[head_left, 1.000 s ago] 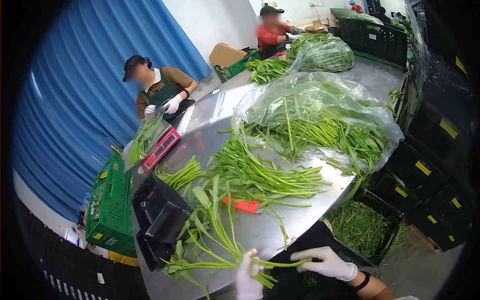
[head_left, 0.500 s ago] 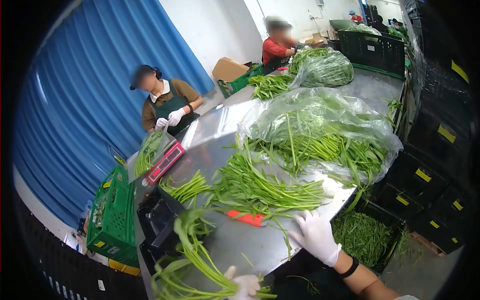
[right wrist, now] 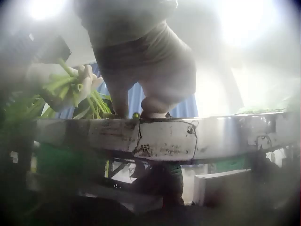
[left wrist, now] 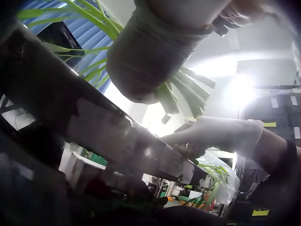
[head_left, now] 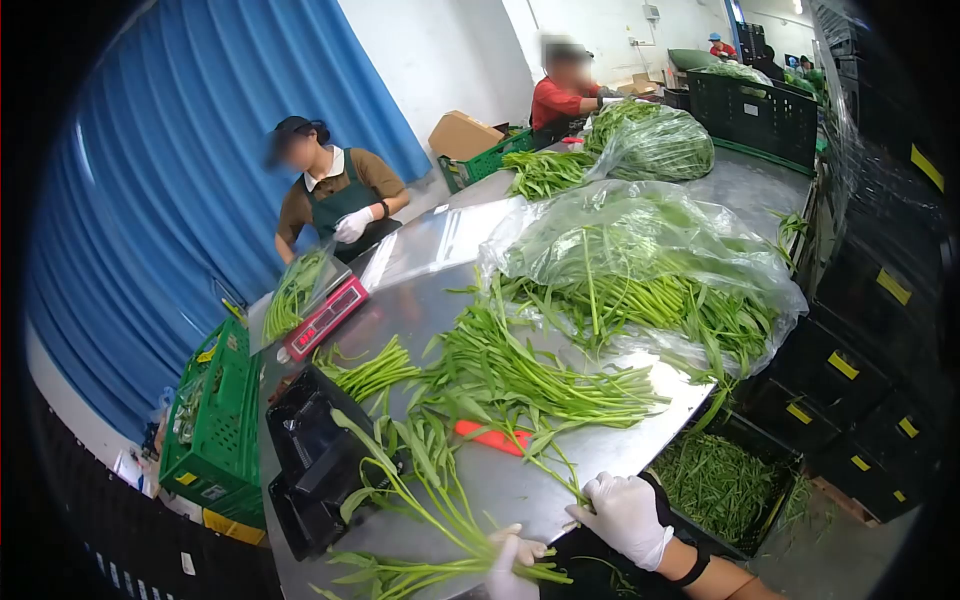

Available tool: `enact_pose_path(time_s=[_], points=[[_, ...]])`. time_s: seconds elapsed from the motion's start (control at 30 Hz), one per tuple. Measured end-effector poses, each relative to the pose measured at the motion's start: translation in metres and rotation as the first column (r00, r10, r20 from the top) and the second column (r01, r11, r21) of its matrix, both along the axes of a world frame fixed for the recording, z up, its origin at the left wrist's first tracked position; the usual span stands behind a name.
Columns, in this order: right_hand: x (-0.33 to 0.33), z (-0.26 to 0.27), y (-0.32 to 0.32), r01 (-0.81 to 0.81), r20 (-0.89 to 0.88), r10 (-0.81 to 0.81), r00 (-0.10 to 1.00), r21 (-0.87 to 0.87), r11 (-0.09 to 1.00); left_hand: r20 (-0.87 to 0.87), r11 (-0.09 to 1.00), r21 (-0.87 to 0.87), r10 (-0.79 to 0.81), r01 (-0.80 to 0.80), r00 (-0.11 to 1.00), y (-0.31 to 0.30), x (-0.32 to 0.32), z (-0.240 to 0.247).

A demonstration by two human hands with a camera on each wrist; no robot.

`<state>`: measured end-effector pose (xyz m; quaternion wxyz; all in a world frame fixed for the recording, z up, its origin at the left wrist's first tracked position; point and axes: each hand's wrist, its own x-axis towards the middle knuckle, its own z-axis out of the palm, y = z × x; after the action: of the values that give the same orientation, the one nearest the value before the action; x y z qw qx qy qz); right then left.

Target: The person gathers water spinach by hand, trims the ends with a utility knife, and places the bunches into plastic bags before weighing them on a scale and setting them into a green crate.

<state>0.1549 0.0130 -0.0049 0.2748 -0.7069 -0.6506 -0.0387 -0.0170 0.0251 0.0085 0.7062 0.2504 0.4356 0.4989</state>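
Sprawling over the steel table [head_left: 440,240], greens [head_left: 520,375] lie beside blue curtains [head_left: 150,170].

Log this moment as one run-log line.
left hand: grips bunch of green stems at near edge of steel table | right hand: on that edge, grip unclear | orange-handled tool: lies untouched among loose stems
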Motion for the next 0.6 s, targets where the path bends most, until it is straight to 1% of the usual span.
enact_pose_path(time_s=[0.07, 0.13, 0.27, 0.3, 0.33, 0.37, 0.4, 0.43, 0.5, 0.53, 0.57, 0.6], points=[[-0.002, 0.002, 0.002, -0.007, 0.006, 0.007, 1.000, -0.005, 1.000, -0.021, 1.000, 0.005, 0.002, -0.002, 1.000, 0.000, -0.001, 0.000], [0.000, 0.003, 0.004, 0.005, 0.070, -0.004, 0.998, -0.007, 1.000, -0.019, 1.000, 0.011, -0.021, 0.021, 1.000, 0.000, -0.003, -0.003], [0.010, 0.009, 0.007, -0.037, 0.063, 0.039, 0.997, -0.034, 0.999, 0.013, 0.998, 0.029, -0.051, 0.051, 0.999, -0.002, -0.002, -0.010], [0.016, 0.014, 0.006, -0.019, -0.160, 0.008, 0.987, -0.066, 0.998, -0.006, 0.999, 0.015, -0.052, 0.052, 0.999, -0.003, -0.002, -0.010], [0.021, 0.019, 0.003, -0.010, -0.376, -0.029, 0.926, -0.101, 0.995, -0.025, 0.999, -0.001, -0.053, 0.053, 0.998, -0.003, -0.002, -0.010], [0.028, 0.025, -0.002, -0.040, -0.623, -0.058, 0.780, -0.143, 0.989, -0.026, 0.999, 0.000, -0.052, 0.052, 0.998, -0.003, -0.003, -0.011], [0.032, 0.026, -0.009, -0.149, -0.885, -0.033, 0.465, -0.114, 0.982, -0.036, 0.998, -0.013, -0.062, 0.062, 0.997, -0.003, -0.004, -0.013], [0.034, 0.026, -0.014, -0.236, -0.997, -0.030, 0.070, -0.046, 0.971, -0.047, 0.997, -0.028, -0.072, 0.071, 0.996, -0.004, -0.004, -0.013], [0.019, 0.025, -0.020, -0.257, -0.996, -0.047, 0.077, -0.066, 0.964, -0.082, 0.995, -0.051, -0.093, 0.089, 0.992, -0.005, 0.001, -0.011], [0.008, 0.017, -0.021, -0.278, -0.997, -0.027, 0.074, -0.047, 0.959, -0.111, 0.992, -0.070, -0.111, 0.103, 0.988, -0.006, 0.005, -0.011], [-0.003, 0.009, -0.023, -0.307, -0.999, -0.040, 0.020, -0.044, 0.951, -0.111, 0.992, -0.069, -0.110, 0.103, 0.988, -0.006, 0.006, -0.017], [-0.013, 0.001, -0.026, -0.266, -0.998, -0.058, 0.009, -0.058, 0.962, -0.053, 0.990, -0.040, -0.138, 0.136, 0.989, -0.005, 0.004, -0.029]])
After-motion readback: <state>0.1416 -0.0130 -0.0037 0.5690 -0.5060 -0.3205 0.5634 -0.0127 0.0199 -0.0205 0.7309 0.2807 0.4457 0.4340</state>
